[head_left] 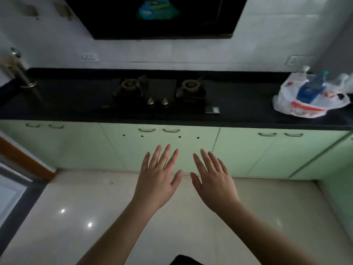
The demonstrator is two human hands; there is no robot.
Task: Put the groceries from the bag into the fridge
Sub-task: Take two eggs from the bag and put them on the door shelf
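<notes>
Both hands, left [159, 180] and right [213, 183], were spread flat and held nothing, side by side over open floor [76, 203], well short of the tabletop [76, 104] edge. The bag [309, 96] sat at the tabletop's far right, near the front edge, bottles poking out.

dim, bluish indoor light; two glare spots shine on the glossy floor [76, 217] near left. the black countertop [76, 104] loses detail in shadow. edges bend and blur, far corners softest.
</notes>
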